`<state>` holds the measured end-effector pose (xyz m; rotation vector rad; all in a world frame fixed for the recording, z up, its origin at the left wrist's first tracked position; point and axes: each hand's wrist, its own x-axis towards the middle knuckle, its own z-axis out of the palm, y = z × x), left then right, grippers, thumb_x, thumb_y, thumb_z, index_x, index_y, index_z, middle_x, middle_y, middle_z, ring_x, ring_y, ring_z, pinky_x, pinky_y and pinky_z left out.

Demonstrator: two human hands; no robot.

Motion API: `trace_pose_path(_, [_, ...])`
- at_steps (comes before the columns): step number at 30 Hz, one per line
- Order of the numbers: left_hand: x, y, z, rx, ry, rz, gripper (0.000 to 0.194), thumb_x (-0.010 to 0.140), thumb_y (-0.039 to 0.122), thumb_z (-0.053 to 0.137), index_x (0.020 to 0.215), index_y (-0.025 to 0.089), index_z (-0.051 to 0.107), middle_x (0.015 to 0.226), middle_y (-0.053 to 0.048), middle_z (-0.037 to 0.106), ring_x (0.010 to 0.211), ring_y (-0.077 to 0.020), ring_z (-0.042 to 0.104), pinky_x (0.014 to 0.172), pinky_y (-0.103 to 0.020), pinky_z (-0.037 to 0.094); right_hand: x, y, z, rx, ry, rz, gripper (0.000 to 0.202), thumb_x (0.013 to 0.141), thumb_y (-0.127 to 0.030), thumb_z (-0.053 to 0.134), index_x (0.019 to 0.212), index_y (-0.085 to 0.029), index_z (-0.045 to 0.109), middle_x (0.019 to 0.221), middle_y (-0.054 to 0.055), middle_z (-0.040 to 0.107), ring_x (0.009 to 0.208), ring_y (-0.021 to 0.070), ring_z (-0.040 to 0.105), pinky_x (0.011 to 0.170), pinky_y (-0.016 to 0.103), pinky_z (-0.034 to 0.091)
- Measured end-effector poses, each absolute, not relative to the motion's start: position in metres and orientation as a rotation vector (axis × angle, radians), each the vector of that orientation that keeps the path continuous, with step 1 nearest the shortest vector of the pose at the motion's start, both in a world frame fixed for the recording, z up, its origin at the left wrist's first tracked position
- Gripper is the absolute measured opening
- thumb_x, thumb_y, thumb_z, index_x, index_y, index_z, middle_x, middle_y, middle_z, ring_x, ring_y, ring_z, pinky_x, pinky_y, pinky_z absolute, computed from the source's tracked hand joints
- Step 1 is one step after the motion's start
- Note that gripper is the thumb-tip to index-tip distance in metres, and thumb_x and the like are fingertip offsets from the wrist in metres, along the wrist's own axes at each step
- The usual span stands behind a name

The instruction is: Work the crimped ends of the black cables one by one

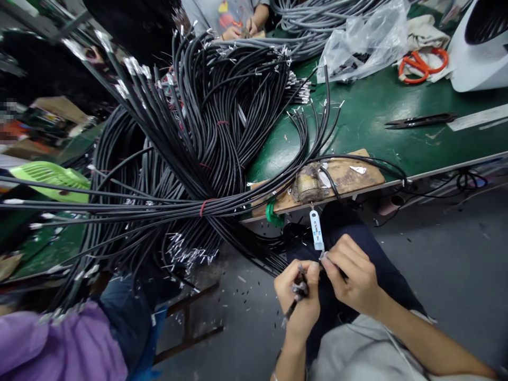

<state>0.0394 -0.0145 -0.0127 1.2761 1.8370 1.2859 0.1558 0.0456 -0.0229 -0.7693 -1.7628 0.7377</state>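
Green counter (pixel 357 108) from twelve to two o'clock of the hands, grey floor (pixel 250 328) at eight. Left hand (pixel 308 309) curled almost closed around dark cable ends (pixel 300 290), with silvery bits sticking out; right hand (pixel 357 278) pinched nearly shut on a small pale tip (pixel 324 256), most likely a wire end. Just above at twelve, a blue tool (pixel 318 243) hanging by its metal end from a taped lump (pixel 307 185) on a wooden board (pixel 357 182); contact with the right fingertips hard to tell. At ten to eleven, a large heap of black cables (pixel 222 114), with a red tie (pixel 204 206) around one bundle. At one o'clock, dark snips (pixel 420 121) and, farther off, orange-handled scissors (pixel 424 66). Main risk, as a judgement: too firm a pull near the tool, and so thin strands nicked or torn off, or a fingertip scraped. Also possible: a loose pinch, and a small tip lost to the floor; or a tug on crossing cables, and the bundle dragged off the counter's edge or snagged on the green clamp (pixel 274 214) at eleven.
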Motion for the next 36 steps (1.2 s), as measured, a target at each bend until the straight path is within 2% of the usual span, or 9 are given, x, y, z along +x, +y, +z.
trace_pose_path(7, [0.033,-0.015,-0.015,1.063,1.681,1.352,0.030,0.090,0.033,0.056,0.068,0.015,0.063,0.053,0.004,0.050,0.043,-0.0068,0.042,0.044,-0.020,0.032,0.167,0.057,-0.034,-0.716,-1.759,1.232,0.024,0.092,-0.017,0.049,0.069,-0.017,0.055,0.067,0.001,0.053,0.066,0.0148,0.049,0.063,0.029,0.040])
trace_pose_path(12, [0.032,-0.013,-0.018,1.123,1.646,1.318,0.031,0.091,0.032,0.056,0.066,0.015,0.062,0.053,0.004,0.048,0.045,-0.0070,0.042,0.047,-0.020,0.033,0.166,0.056,-0.031,-0.799,-1.755,1.141,0.015,0.094,-0.024,0.050,0.090,-0.016,0.062,0.083,0.006,0.060,0.076,0.0172,0.053,0.068,0.030,0.042])
trace_pose_path(16, [0.026,-0.011,-0.011,1.200,1.616,1.207,0.037,0.093,0.033,0.052,0.062,0.015,0.058,0.055,0.002,0.049,0.052,-0.0087,0.045,0.052,-0.021,0.034,0.164,0.053,-0.022,-0.690,-1.842,1.027,0.030,0.094,-0.021,0.050,0.067,-0.016,0.061,0.065,0.005,0.058,0.068,0.0166,0.048,0.069,0.032,0.039])
trace_pose_path(19, [0.018,-0.006,-0.005,1.334,1.392,1.149,0.042,0.094,0.036,0.051,0.059,0.015,0.058,0.054,0.001,0.050,0.051,-0.0085,0.045,0.052,-0.022,0.033,0.164,0.054,-0.024,-0.495,-1.647,1.603,0.040,0.093,-0.040,0.052,0.064,-0.015,0.063,0.059,0.004,0.057,0.059,0.0140,0.050,0.058,0.028,0.040])
trace_pose_path(21, [0.014,-0.003,-0.006,1.385,1.234,1.240,0.037,0.091,0.038,0.057,0.062,0.015,0.062,0.053,0.002,0.051,0.049,-0.0082,0.045,0.050,-0.021,0.033,0.163,0.055,-0.029,-0.386,-1.336,2.074,0.047,0.086,-0.054,0.056,0.063,-0.014,0.063,0.054,0.001,0.055,0.046,0.0103,0.047,0.044,0.023,0.037])
trace_pose_path(24, [0.016,0.000,-0.013,1.369,1.193,1.394,0.026,0.085,0.038,0.065,0.070,0.017,0.066,0.057,0.002,0.054,0.051,-0.0092,0.048,0.051,-0.022,0.034,0.160,0.061,-0.031,-0.464,-1.023,2.428,0.042,0.076,-0.050,0.064,0.054,-0.014,0.060,0.042,-0.003,0.050,0.030,0.0050,0.032,0.031,0.020,0.023])
trace_pose_path(27, [0.023,0.002,-0.019,1.328,1.295,1.451,0.019,0.083,0.031,0.069,0.070,0.017,0.065,0.064,0.001,0.056,0.059,-0.0106,0.050,0.056,-0.023,0.035,0.158,0.077,-0.026,-0.661,-1.088,2.392,0.031,0.069,-0.031,0.064,0.044,-0.014,0.057,0.036,-0.003,0.048,0.028,0.0037,0.029,0.030,0.019,0.018])
trace_pose_path(30, [0.028,0.001,-0.022,1.250,1.344,1.535,0.016,0.082,0.026,0.070,0.071,0.017,0.063,0.067,0.002,0.052,0.061,-0.0104,0.048,0.058,-0.023,0.035,0.156,0.097,-0.017,-0.793,-1.157,2.250,0.026,0.064,-0.026,0.064,0.042,-0.014,0.057,0.037,-0.003,0.050,0.032,0.0041,0.035,0.034,0.019,0.021])
trace_pose_path(36, [0.026,0.000,-0.030,1.159,1.231,1.696,0.014,0.082,0.023,0.069,0.074,0.018,0.058,0.072,0.002,0.049,0.064,-0.0111,0.049,0.061,-0.025,0.037,0.146,0.117,-0.003,-0.896,-1.054,1.946,0.046,0.074,-0.053,0.067,0.054,-0.012,0.063,0.049,0.000,0.055,0.047,0.0067,0.043,0.046,0.021,0.030])
